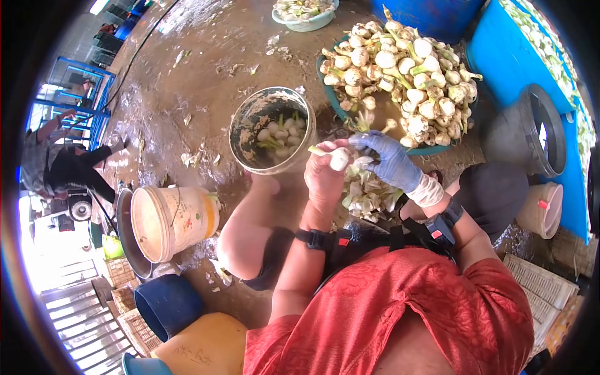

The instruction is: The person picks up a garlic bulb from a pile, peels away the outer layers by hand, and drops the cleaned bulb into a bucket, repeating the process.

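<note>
My bare left hand (323, 177) grips a white bulb (339, 159) with a pale green stalk sticking out to the left. My right hand (389, 160), in a blue glove, pinches the same bulb from the right. Just below the hands lies a heap of peeled skins and trimmings (367, 195). A dirty bucket (239, 135) holding several cleaned bulbs stands right beside the hands to the left. A teal basin (334, 103) piled high with untrimmed bulbs sits beyond the hands.
A cream bucket (173, 220) lies on its side at the left, by a metal pan (126, 232). A blue tub (167, 305) and a yellow container (203, 347) are near my knee. A grey bin (531, 133), blue tarp (512, 56), crates and another person (59, 162) surround the wet floor.
</note>
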### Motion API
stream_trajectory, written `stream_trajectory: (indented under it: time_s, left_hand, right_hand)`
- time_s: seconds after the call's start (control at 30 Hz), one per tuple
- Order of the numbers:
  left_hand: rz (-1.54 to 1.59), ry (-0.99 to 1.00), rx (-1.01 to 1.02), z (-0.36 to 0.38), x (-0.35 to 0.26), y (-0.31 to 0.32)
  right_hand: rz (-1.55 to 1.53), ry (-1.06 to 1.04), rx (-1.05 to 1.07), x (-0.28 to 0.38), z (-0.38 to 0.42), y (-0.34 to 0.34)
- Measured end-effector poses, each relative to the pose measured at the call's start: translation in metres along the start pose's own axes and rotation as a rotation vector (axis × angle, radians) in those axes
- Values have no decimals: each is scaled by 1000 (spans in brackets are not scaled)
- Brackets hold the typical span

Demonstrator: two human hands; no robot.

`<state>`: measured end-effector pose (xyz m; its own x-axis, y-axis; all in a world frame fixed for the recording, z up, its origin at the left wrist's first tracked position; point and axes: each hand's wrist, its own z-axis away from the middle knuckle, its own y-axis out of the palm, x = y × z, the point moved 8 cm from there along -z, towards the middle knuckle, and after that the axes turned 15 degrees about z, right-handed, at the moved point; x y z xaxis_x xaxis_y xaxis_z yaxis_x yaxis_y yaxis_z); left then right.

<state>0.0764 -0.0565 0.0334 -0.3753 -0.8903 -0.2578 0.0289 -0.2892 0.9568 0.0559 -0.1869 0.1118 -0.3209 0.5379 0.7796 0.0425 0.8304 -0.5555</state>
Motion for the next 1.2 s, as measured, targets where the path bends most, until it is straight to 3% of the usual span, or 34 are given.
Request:
stream_trajectory:
  time_s: [0.03,0.1,0.13,0.27,0.33,0.47,0.57,0.63,0.67,0.73,0.77,0.83,0.9,1.0,1.1,1.17,1.2]
  left_hand:
    - [0,-4,0,-1,3,-3]
    - [-303,134,-154,0,-7,-24]
    - [-558,183,-104,-1,-12,-21]
    - [-262,155,-145,4,-3,-14]
    - [-299,191,-80,2,-7,-13]
    - [-249,150,-58,2,-7,-14]
    - [-476,131,-48,3,-11,1]
    - [-423,154,-23,1,-8,0]
    - [-423,151,-24,1,-6,-1]
    - [-739,324,-118,4,-15,-4]
    - [-741,322,-117,3,-13,-5]
    - [-441,189,-91,1,0,-10]
    - [-515,207,-130,1,-2,-20]
    - [-435,200,-121,2,-2,-19]
    - [-341,148,-141,2,-5,-20]
    - [-219,154,21,-3,-10,-3]
    - [-104,155,10,-4,-10,0]
  right_hand:
    - [1,3,-2,-1,-3,2]
    - [-42,-47,101,-2,-5,16]
    - [84,-179,29,5,-6,14]
    - [-187,48,111,-8,-1,27]
    - [-10,-161,-2,2,-1,24]
    - [48,-219,49,2,5,18]
    - [107,-211,142,-6,11,22]
    - [-175,73,73,-22,11,16]
    - [-174,76,72,-20,11,15]
    - [-76,-18,17,-2,5,8]
    - [-77,-16,14,-3,4,12]
    - [-106,-109,-50,0,6,17]
    - [-136,-28,24,-11,9,27]
    - [-8,-135,-40,-5,12,24]
    - [82,-148,91,-9,17,28]
    - [404,-108,389,-32,31,52]
    - [438,-74,425,-38,34,53]
